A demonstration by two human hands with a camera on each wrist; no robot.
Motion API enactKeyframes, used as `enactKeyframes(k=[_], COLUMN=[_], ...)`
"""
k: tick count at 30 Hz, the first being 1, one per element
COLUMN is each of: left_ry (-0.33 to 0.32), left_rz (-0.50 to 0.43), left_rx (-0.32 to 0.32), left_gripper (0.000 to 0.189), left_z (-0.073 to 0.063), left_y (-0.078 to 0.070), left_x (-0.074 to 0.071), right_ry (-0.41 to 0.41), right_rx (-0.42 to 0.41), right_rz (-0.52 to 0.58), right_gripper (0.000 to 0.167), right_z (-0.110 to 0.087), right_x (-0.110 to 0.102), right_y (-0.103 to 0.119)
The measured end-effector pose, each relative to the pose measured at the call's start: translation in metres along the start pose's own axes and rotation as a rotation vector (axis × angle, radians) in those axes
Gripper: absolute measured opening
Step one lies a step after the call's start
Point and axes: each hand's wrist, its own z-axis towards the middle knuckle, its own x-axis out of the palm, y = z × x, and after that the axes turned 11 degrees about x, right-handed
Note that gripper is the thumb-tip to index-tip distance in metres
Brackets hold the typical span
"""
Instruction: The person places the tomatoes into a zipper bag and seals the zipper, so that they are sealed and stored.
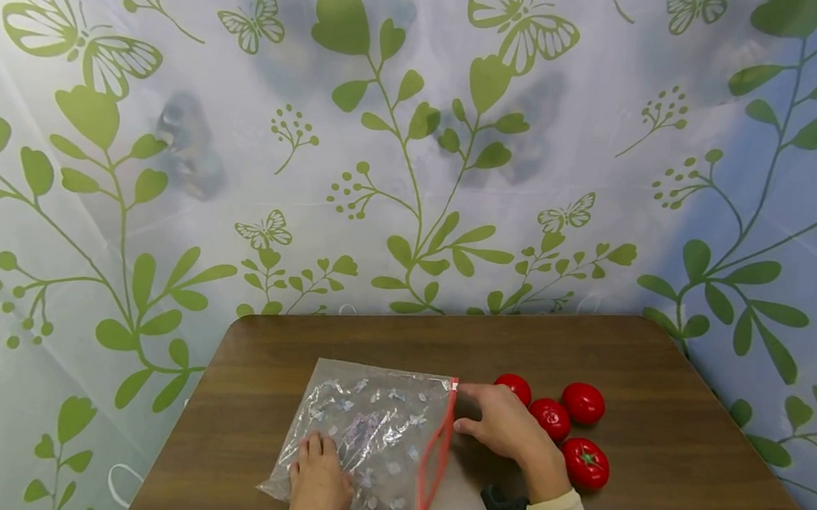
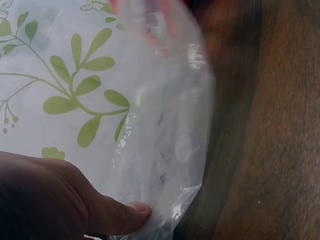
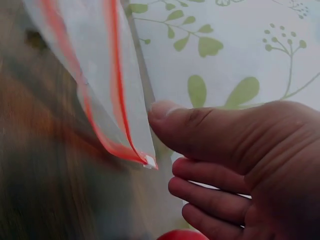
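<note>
A clear zip bag with a flower print lies on the table, its red zip edge facing right. The two red strips are parted along part of the mouth. A small white slider sits at the far corner. My left hand rests on the near left part of the bag; its thumb lies against the plastic in the left wrist view, other fingers hidden there. My right hand is beside the slider corner, thumb and fingers apart, with nothing held. Several red tomatoes lie just right of it.
The brown wooden table has its far edge against a patterned curtain with green leaves and butterflies. A black strap is at the right wrist. A white loop hangs off the table's left side.
</note>
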Motion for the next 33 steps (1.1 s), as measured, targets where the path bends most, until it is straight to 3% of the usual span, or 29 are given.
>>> enactKeyframes(k=[7, 14, 17, 23, 28, 33], left_ry=[0.033, 0.041, 0.027, -0.012, 0.030, 0.031], left_rz=[-0.014, -0.009, -0.009, -0.026, -0.041, -0.037], left_rx=[-0.030, -0.047, -0.037, -0.018, -0.028, -0.029], left_gripper=[0.065, 0.066, 0.065, 0.065, 0.064, 0.064], left_z=[0.001, 0.000, 0.001, 0.000, 0.000, 0.000], left_y=[-0.006, -0.008, -0.005, 0.001, -0.001, -0.001], left_x=[-0.015, -0.019, -0.016, -0.007, -0.014, -0.013], right_ry=[0.040, 0.093, 0.066, -0.013, -0.063, -0.096], right_rx=[-0.019, -0.046, -0.096, -0.111, -0.084, -0.050], right_rz=[-0.017, -0.034, -0.053, -0.069, -0.078, -0.078], right_gripper=[0.048, 0.035, 0.027, 0.019, 0.013, 0.017], right_z=[-0.002, 0.000, 0.005, 0.010, 0.012, 0.015], right_x=[0.004, 0.013, 0.021, 0.029, 0.032, 0.037], right_y=[0.007, 0.006, -0.001, -0.002, 0.007, 0.011])
